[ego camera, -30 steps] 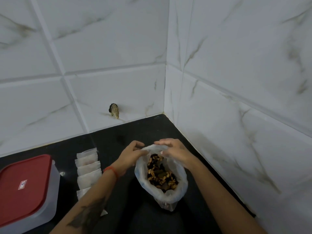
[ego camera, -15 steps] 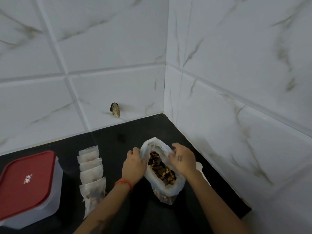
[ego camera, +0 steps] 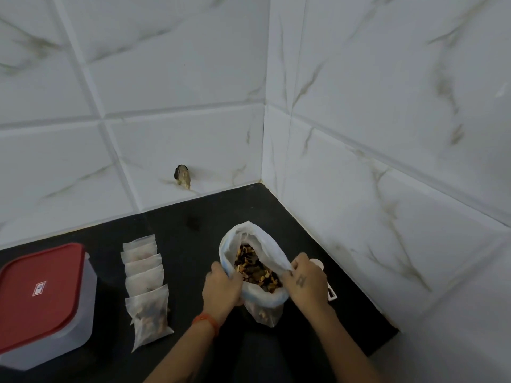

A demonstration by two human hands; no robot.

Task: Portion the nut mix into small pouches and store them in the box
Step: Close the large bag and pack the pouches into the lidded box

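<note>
Nut mix bag (ego camera: 272, 295): soft, floppy, may tip.
Hold: the rim.
Left hand (ego camera: 221, 286): grips rim.
Right hand (ego camera: 305, 281): grips rim.

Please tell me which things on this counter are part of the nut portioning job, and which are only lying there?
Part of the job:
- bag of nut mix, held open by left hand and right hand
- row of small pouches
- red-lidded box, lid on

Only lying there:
- small white item behind the right hand, mostly hidden
- brownish thing on wall tile
</note>
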